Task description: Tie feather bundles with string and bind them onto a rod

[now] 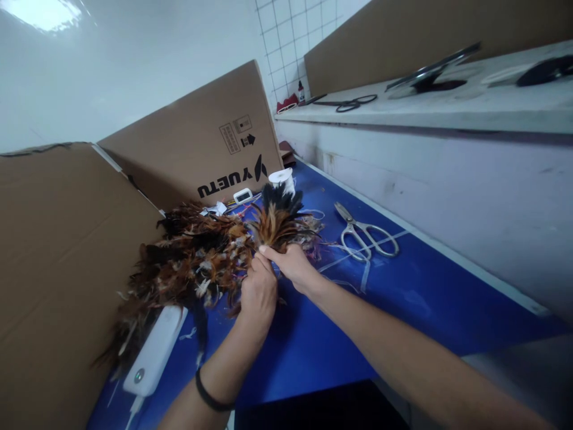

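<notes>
A bunch of feathers (278, 218), brown at the base and black at the tips, stands up from between my two hands. My left hand (259, 286) is closed at the bottom of the bunch, its fingers curled in. Against it, my right hand (293, 263) grips the same bunch from the right, thumb laid across the base. Left of my hands spreads a large heap of loose brown and black feathers (192, 257). To the right, a pair of metal scissors (364, 233) lies with its handles towards me, white ribbon (366, 275) beside it.
Cardboard sheets (192, 137) wall off the blue table (313, 346) at the back and left. A white power bank (156, 349) with a cable lies front left. Behind the bunch stands a white spool (282, 176). Dark scissors (349, 103) rest on the ledge (425, 116) at right.
</notes>
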Motion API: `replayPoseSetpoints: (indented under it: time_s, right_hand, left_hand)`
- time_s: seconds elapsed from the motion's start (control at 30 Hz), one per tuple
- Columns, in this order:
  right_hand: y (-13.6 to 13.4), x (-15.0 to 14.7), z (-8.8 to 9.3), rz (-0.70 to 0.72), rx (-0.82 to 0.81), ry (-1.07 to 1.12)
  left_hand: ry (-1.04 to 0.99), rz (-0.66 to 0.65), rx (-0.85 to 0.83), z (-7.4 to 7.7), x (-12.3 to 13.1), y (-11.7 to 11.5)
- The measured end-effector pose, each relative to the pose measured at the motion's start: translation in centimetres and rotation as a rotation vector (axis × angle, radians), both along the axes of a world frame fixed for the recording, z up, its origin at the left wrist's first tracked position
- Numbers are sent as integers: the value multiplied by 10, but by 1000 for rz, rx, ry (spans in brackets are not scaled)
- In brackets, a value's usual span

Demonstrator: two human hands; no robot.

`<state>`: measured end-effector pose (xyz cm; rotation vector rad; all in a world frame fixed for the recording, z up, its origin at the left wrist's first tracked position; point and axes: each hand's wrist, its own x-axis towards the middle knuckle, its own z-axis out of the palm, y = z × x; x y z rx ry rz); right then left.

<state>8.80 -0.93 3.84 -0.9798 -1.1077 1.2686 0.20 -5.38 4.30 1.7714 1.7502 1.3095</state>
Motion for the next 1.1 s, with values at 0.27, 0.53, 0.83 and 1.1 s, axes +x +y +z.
replayPoseSetpoints:
  time_s: [0.27, 0.53, 0.83, 1.1]
  right_hand:
    - [1, 1, 3, -28, -63, 68]
    - [-3, 3, 9, 105, 26, 90]
    - [4, 6, 0, 276, 51, -4]
    - [11, 10, -4, 234, 108, -222]
  left_hand:
    - [264, -43, -56, 7, -4, 2]
    - [-201, -309, -472, 37, -36, 15]
    - [-797, -584, -783, 28, -47, 25]
    - [-790, -506, -838, 6, -44, 31]
